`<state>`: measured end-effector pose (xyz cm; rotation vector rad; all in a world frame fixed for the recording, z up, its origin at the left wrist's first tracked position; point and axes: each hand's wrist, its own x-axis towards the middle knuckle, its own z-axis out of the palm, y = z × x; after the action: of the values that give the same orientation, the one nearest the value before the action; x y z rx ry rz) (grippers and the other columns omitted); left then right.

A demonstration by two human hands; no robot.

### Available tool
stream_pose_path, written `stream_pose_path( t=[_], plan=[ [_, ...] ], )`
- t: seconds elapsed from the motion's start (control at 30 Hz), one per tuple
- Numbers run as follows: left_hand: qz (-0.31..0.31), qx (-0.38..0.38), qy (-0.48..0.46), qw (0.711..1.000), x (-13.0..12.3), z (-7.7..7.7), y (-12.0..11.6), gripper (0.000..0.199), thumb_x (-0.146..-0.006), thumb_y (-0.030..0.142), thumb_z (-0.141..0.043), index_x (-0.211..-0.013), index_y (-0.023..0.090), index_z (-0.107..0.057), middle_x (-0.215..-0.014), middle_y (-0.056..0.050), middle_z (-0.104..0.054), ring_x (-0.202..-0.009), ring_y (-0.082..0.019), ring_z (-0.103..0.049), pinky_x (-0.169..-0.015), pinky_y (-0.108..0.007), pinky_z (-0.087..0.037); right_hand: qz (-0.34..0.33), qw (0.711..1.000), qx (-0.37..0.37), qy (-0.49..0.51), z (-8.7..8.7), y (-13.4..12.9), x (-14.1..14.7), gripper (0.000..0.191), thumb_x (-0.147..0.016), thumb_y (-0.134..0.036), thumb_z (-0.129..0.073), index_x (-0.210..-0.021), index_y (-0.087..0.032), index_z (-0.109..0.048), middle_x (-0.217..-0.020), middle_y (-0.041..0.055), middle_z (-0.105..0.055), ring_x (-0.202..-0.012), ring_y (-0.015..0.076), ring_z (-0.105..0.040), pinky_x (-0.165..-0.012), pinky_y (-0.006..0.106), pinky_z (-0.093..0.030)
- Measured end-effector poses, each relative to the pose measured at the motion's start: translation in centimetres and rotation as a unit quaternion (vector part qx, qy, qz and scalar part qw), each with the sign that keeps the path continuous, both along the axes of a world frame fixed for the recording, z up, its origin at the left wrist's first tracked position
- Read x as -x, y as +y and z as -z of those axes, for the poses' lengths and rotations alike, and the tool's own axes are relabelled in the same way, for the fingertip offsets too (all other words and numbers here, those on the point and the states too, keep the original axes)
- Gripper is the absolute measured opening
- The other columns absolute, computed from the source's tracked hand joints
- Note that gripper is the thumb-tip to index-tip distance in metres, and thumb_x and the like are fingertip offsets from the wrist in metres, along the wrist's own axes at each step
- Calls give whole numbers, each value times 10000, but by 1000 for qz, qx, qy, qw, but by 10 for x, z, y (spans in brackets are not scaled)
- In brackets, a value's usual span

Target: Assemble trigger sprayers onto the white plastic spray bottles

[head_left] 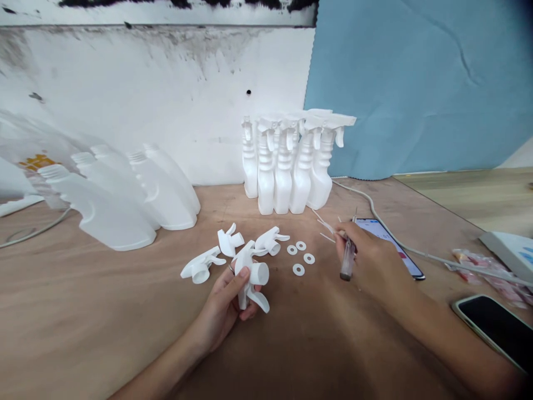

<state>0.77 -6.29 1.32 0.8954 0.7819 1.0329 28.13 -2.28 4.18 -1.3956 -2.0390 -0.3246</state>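
My left hand point(227, 303) is closed around a white trigger spray head point(249, 272), whose round collar faces right. Loose trigger spray heads lie just beyond it, one of them at the left point(200, 268). In my right hand point(366, 247) is a small screwdriver point(348, 261) with a clear handle, its thin metal shaft pointing away from me. The fingertips of that hand are at several thin white dip tubes point(327, 225); whether they pinch one, I cannot tell. Between the hands, several flat white washers point(298, 269) lie on the wooden table point(300, 333).
White spray bottles with trigger heads point(283, 178) stand at the back. Open-necked white bottles point(116, 211) stand at the left, by a plastic bag point(37, 150). A lit phone point(391, 241), a cable point(375, 214), a dark phone point(495, 328) and small packets point(483, 269) lie at the right.
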Motion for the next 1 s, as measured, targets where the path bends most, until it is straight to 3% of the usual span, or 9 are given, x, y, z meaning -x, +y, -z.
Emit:
stream_pose_path(
  t=[0.1, 0.2, 0.3, 0.43, 0.5, 0.57, 0.63, 0.83, 1.0],
  plan=[
    [24, 9, 0, 1000, 2, -3, 1, 298, -945, 469, -551, -930, 183, -467, -790, 17, -552, -462, -43, -415, -473, -207, -275, 35, 998, 40, -20, 8, 9, -5, 382, -965, -257, -444, -1320, -144, -528, -910, 125, -689, -747, 280, -650, -615, 346, -447],
    [43, 17, -11, 999, 3, -4, 0, 280, -968, 457, -504, -956, 179, -477, -803, 11, -551, -468, -46, -418, -479, -208, -289, 49, 998, 17, -30, 8, 13, -6, 528, -991, -383, -467, -1432, -95, -431, -1085, 213, -673, -999, 378, -629, -791, 492, -486],
    [51, 24, -20, 998, 5, -3, 1, 281, -982, 450, -474, -931, 174, -479, -812, 3, -554, -474, -45, -422, -484, -207, -300, -6, 994, 59, 92, 1, 4, 2, 525, -1015, -428, -449, -1467, -161, -430, -1087, 156, -680, -979, 315, -636, -844, 473, -492],
    [74, 47, -26, 996, 9, -3, 2, 257, -994, 453, -444, -1023, 199, -473, -760, 13, -553, -445, -51, -406, -449, -196, -274, -153, 909, 201, 332, 4, -21, 28, 387, -1052, -405, -374, -1275, -226, -635, -874, 58, -655, -782, 191, -628, -709, 328, -521],
    [80, 53, -25, 995, 9, -3, 3, 267, -997, 465, -435, -1030, 202, -466, -746, 13, -561, -434, -51, -405, -438, -191, -275, -243, 842, 241, 418, 14, -32, 42, 295, -1028, -375, -459, -1220, -223, -622, -874, 44, -662, -749, 169, -631, -674, 301, -534],
    [80, 57, -15, 995, 9, -4, 3, 298, -999, 489, -425, -987, 193, -463, -733, 13, -565, -425, -47, -409, -430, -186, -282, -295, 800, 259, 453, 26, -40, 53, 181, -1003, -308, -519, -1158, -238, -581, -930, 40, -680, -746, 151, -634, -673, 283, -539],
    [78, 59, -5, 995, 8, -4, 3, 327, -996, 512, -423, -963, 189, -460, -717, 15, -563, -415, -45, -411, -421, -181, -284, -318, 806, 257, 428, 34, -45, 58, 117, -986, -237, -525, -1092, -237, -575, -942, 42, -688, -745, 141, -632, -670, 267, -530],
    [66, 48, 12, 997, 6, -3, 1, 339, -971, 524, -470, -1033, 190, -462, -716, 16, -575, -396, -45, -416, -399, -171, -277, -323, 888, 160, 286, 33, -47, 62, 182, -882, -113, -562, -1023, -222, -599, -857, 33, -697, -726, 145, -648, -678, 267, -516],
    [53, 45, 36, 997, 3, -3, 0, 362, -925, 530, -565, -1033, 204, -452, -694, 41, -547, -399, -24, -339, -380, -147, -237, -337, 890, 109, 286, 34, -45, 65, 184, -885, -92, -547, -1012, -220, -579, -867, 32, -694, -738, 146, -662, -691, 269, -529]
  ],
)
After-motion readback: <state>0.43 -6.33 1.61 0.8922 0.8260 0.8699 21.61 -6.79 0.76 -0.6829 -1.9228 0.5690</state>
